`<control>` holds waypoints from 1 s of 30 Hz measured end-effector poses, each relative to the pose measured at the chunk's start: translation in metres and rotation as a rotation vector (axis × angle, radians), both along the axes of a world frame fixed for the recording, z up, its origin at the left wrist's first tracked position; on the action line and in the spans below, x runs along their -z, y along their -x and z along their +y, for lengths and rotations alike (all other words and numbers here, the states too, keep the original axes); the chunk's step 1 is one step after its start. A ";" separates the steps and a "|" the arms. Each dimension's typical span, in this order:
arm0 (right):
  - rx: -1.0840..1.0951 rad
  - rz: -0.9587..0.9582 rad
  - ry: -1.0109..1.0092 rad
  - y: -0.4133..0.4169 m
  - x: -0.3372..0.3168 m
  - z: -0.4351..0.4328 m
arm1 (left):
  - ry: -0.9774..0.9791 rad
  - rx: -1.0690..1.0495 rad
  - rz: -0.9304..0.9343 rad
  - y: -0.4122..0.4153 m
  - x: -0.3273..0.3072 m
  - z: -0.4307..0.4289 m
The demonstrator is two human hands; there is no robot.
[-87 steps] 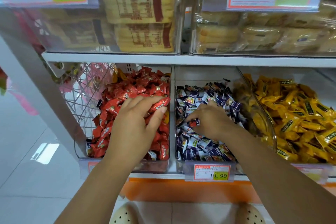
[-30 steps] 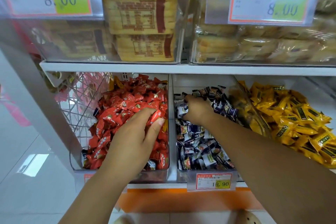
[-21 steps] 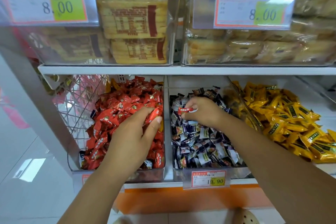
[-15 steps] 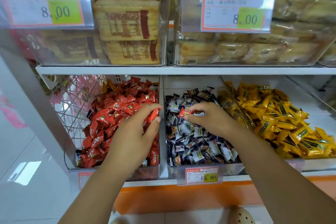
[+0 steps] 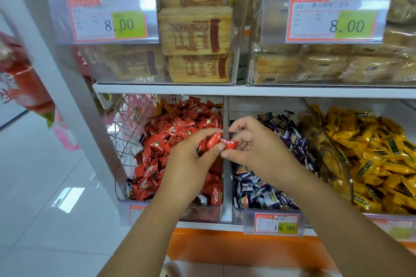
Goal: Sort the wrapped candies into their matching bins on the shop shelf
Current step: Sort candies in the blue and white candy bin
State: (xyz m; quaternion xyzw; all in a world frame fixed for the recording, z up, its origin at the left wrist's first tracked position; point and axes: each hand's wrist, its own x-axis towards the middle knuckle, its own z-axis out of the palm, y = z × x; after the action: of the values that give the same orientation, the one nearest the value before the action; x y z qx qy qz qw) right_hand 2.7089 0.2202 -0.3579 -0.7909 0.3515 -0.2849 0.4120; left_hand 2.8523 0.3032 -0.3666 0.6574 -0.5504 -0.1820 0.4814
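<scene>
My left hand (image 5: 191, 164) curls round a few red candies (image 5: 210, 140) over the red bin (image 5: 209, 213); above the divider (image 5: 226, 186) my right hand (image 5: 258, 148) pinches a stray red candy (image 5: 230, 143) by its end, and a crowded handover could spill it into the dark-wrapped bin (image 5: 238, 216).

Two bare forearms (image 5: 144, 231) in shot, uncovered right to the near edge. The left hand (image 5: 189, 164) and right hand (image 5: 254, 148) are bare too, fingers (image 5: 195, 137) showing short, plain nails. Low down, a pale shoe (image 5: 167, 271) peeks in, one small round hole in its toe.
</scene>
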 end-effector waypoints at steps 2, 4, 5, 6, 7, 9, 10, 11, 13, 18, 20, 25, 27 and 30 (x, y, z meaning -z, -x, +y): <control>-0.013 -0.036 -0.061 -0.002 -0.002 -0.002 | 0.053 -0.149 -0.040 -0.016 -0.001 0.001; 0.055 -0.038 -0.033 0.000 -0.006 -0.007 | 0.092 -0.312 -0.087 -0.039 -0.003 -0.001; 0.106 -0.031 -0.006 0.003 -0.006 -0.010 | 0.088 -0.367 -0.117 -0.049 -0.003 -0.005; 0.147 -0.028 0.011 0.006 -0.004 -0.013 | 0.067 -0.398 -0.160 -0.059 -0.002 -0.011; 0.166 -0.029 0.016 0.008 -0.001 -0.015 | 0.035 -0.403 -0.216 -0.066 0.000 -0.018; 0.154 -0.015 0.015 0.012 0.007 -0.017 | -0.013 -0.350 -0.354 -0.074 0.003 -0.035; 0.147 0.016 0.024 0.014 0.011 -0.018 | -0.047 -0.309 -0.413 -0.076 0.003 -0.042; 0.148 0.055 0.044 0.016 0.014 -0.018 | -0.091 -0.274 -0.450 -0.077 0.003 -0.047; 0.153 0.131 0.087 0.021 0.021 -0.024 | -0.188 -0.220 -0.505 -0.078 0.005 -0.053; 0.264 0.308 0.227 0.034 0.023 -0.036 | -0.437 -0.108 -0.676 -0.076 0.015 -0.055; 0.271 0.479 0.296 0.041 0.023 -0.038 | -0.542 -0.085 -0.694 -0.077 0.011 -0.057; 0.017 0.778 0.163 0.047 0.023 -0.045 | -0.516 -0.111 -0.706 -0.052 -0.019 -0.045; -0.109 0.855 0.175 0.037 0.027 -0.041 | -0.389 -0.084 -0.718 -0.024 -0.026 -0.027; -0.228 1.061 0.281 0.023 0.045 -0.031 | -0.362 0.034 -0.729 0.016 -0.011 0.002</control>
State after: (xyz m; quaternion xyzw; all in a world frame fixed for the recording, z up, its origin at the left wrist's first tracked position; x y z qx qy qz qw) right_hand 2.6860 0.1895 -0.4025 -0.9062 0.3813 0.1543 0.0974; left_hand 2.8359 0.3047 -0.3558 0.7439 -0.6547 -0.0389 0.1284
